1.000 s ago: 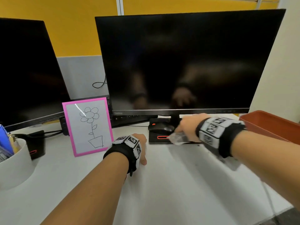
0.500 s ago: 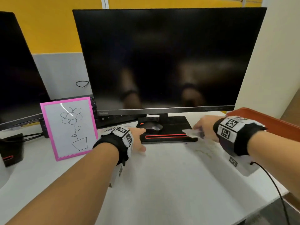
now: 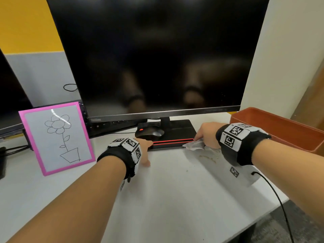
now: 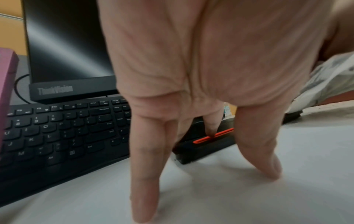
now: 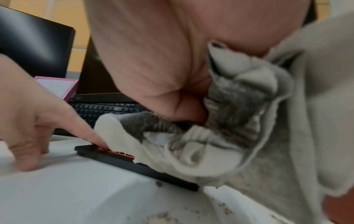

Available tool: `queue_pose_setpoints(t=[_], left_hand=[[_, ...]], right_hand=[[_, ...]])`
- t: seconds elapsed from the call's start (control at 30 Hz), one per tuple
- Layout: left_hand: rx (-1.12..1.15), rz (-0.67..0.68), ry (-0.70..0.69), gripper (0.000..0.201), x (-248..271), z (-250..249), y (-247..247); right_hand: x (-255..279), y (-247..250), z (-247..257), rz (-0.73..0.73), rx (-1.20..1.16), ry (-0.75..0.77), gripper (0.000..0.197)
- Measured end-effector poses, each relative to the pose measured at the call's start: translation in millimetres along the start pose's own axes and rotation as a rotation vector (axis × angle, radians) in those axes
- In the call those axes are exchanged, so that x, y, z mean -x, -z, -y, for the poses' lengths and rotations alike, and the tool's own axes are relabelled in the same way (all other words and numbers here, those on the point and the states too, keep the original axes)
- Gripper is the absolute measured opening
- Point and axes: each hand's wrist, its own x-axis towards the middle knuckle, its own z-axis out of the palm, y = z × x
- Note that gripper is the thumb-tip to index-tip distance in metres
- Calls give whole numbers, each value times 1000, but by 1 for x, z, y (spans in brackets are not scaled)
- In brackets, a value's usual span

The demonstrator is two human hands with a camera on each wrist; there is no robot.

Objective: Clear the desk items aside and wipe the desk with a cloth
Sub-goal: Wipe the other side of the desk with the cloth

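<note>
Brown crumbs (image 3: 208, 157) lie unwiped at lower right; right hand (image 3: 208, 134) clutches the cloth (image 3: 193, 145), left hand (image 3: 143, 151) rests relaxed, fingers straight. Wiping is barely begun.

Counted around the large ThinkVision monitor (image 3: 157, 57): there are two monitors in all, this one and a second monitor (image 3: 10, 95) at its left, partly cut by the frame edge. Under the large monitor lie one black keyboard (image 4: 57, 136) and one black mouse (image 3: 149, 132), which sits on the one monitor base (image 3: 177, 134) with the red stripe. Left of this monitor stands one pink-framed flower drawing (image 3: 57, 137), right of it one orange-brown bin (image 3: 280, 128); in front of it are two hands, the left hand (image 3: 144, 149) and the right hand (image 3: 207, 135), one crumpled cloth (image 3: 194, 146) and one brownish smear (image 3: 208, 156) on the one white desk (image 3: 175, 199).
</note>
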Motion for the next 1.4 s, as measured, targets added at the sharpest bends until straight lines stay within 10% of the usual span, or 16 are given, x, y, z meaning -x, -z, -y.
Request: queue_pose_setpoints(t=[1.1, 1.4], left_hand=[[-51, 6, 26, 77, -3, 0, -7], [60, 52, 55, 114, -3, 5, -13]], right_hand=[[14, -9, 21, 11, -159, 139, 39], [53, -8, 11, 247, -27, 241, 45]])
